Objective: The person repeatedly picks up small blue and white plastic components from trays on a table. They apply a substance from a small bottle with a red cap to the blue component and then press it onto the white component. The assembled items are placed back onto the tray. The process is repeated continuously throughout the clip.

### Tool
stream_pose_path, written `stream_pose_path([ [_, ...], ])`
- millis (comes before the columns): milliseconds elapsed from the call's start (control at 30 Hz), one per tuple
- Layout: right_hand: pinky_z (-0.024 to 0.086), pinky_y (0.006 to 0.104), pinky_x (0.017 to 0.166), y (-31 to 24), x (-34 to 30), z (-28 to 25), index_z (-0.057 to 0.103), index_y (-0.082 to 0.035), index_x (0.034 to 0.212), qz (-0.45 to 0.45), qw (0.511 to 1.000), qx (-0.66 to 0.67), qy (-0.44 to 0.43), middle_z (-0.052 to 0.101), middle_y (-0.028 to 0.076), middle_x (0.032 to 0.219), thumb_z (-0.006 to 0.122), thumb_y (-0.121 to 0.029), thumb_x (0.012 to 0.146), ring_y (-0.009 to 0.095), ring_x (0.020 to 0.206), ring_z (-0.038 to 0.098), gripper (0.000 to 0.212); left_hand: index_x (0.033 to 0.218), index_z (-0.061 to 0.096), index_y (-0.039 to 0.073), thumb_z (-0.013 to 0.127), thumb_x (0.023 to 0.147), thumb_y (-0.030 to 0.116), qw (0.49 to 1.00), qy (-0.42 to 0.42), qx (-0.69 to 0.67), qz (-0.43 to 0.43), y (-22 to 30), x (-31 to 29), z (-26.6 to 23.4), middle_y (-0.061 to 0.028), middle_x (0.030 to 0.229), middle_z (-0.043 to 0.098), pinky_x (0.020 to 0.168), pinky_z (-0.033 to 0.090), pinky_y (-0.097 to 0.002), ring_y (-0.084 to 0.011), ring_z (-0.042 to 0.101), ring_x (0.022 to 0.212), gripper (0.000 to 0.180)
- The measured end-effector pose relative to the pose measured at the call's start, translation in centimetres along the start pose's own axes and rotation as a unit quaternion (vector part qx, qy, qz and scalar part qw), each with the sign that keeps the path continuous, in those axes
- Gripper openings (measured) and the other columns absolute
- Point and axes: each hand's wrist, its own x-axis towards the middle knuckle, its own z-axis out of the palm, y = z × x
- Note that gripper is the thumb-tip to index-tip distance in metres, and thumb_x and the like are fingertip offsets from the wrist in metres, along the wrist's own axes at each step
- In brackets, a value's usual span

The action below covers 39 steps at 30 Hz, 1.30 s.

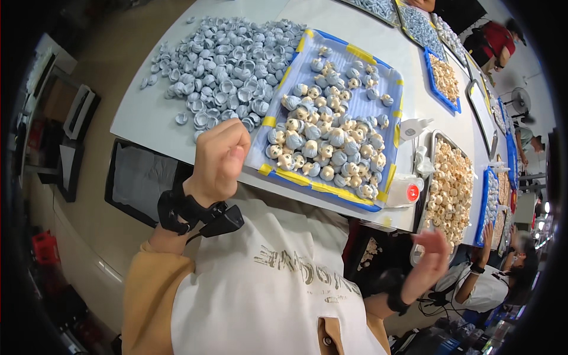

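Your left hand (222,161) was clenched, any contents hidden | your right hand (431,259) was released, near the cream, rounded pieces (452,186) in the silver metal tray (416,254) | grey-blue, hollow, cup-shaped shells (228,71) lay heaped on the white table (148,121) | a light pinch likely suited their thin rims

From my remote seat, I see a smooth brownish floor (127,65) left of the left fingers (235,155), with dark-and-white furniture (77,112) farther out that way. A white table (145,115) spreads beyond those fingers and runs off past the right fingers (436,241). Well beyond the right fingers, I make out a fan (520,100) near a pale wall (535,77); small bright lights (547,207) glow far to their right.
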Motion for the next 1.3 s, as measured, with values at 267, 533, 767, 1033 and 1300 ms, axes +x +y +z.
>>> stream_pose_path([
  [267,0.044,0.0363,0.086,9.3,3.6,-10.9,0.045,-0.001,0.126,-0.014,0.836,-0.546,-0.058,0.054,0.019,0.112,0.066,-0.011,0.076,0.033,0.098,0.055,0.055,0.079,0.043,0.002,0.044,0.092,0.037,0.991,0.011,-0.104,-0.085,0.9,-1.6,2.9,-0.0052,0.069,0.048,0.055,0.036,-0.0262,-0.0126,0.042,0.060,0.037],
  [533,0.048,0.0363,0.069,9.5,5.7,-8.8,0.050,-0.006,0.107,0.154,0.911,-0.378,-0.062,0.060,0.014,0.098,0.068,-0.003,0.069,0.028,0.079,0.060,0.042,0.065,0.048,0.003,0.062,0.083,0.027,0.991,-0.087,-0.100,-0.030,1.1,-0.1,5.8,-0.0046,0.058,0.046,0.052,0.033,-0.0269,-0.0163,0.044,0.054,0.033],
  [767,0.048,0.0348,0.065,8.6,5.0,-7.6,0.058,-0.006,0.100,0.185,0.891,-0.412,-0.044,0.063,0.015,0.085,0.067,-0.009,0.072,0.027,0.071,0.062,0.030,0.065,0.045,0.003,0.043,0.088,0.046,0.966,-0.108,-0.219,-0.081,0.6,0.6,4.9,-0.0072,0.060,0.046,0.052,0.032,-0.0264,-0.0162,0.043,0.055,0.049],
  [1033,0.047,0.0336,0.062,7.8,4.3,-7.6,0.063,-0.009,0.099,0.135,0.871,-0.473,-0.010,0.058,0.011,0.087,0.064,-0.015,0.076,0.023,0.068,0.059,0.024,0.092,0.045,0.001,0.045,0.088,0.049,0.936,-0.164,-0.258,-0.174,1.2,0.8,4.2,-0.0072,0.071,0.049,0.057,0.035,-0.0248,-0.0118,0.045,0.061,0.048],
  [1300,0.046,0.0314,0.058,-2.9,5.0,4.8,0.065,-0.004,0.094,-0.302,0.935,0.114,-0.147,0.059,0.014,0.090,0.064,-0.003,0.062,0.023,0.070,0.057,0.033,0.113,0.052,-0.002,0.053,0.090,0.032,0.691,-0.479,-0.484,-0.242,3.1,3.7,5.1,-0.0080,0.089,0.058,0.069,0.042,-0.0257,-0.0132,0.054,0.077,0.042],
])
